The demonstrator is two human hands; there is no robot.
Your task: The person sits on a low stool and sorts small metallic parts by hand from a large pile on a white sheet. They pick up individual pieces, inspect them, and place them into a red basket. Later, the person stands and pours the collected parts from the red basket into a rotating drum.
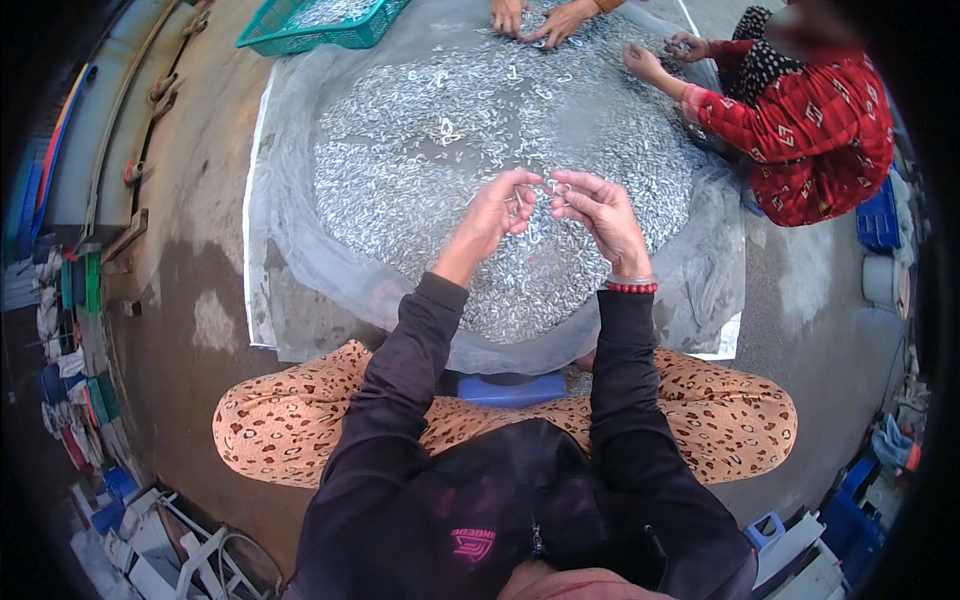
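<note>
Spotted trousers [290, 420]: nearest the viewer, knees spread left and right below a dark jacket [450, 510].
Blue plastic piece [510, 390]: low, between the knees, at the near edge of the netting.
Left hand [490, 212]: raised over the catch, left of centre; grip drawn in, thumb and fingers curled, pinching a slim silvery fish.
Right hand [606, 215]: just beside the left, fingertips near its fingertips; grip nearly together at thumb and forefinger, though what lies between them is too small to tell; a red beaded bracelet [632, 288] at the wrist.
Small silvery fish [530, 290]: spread in a broad layer beneath and around both hands, thinning in patches farther off.
Pale netting [320, 270]: under the fish, gathered in folds at the near, left and right margins.
Co-worker in red [815, 125]: far right, both hands over the fish.
Another person's hands [560, 22]: far middle, fingers lowered to the fish.
Green basket [300, 43]: far left, perforated, holding more fish.
</note>
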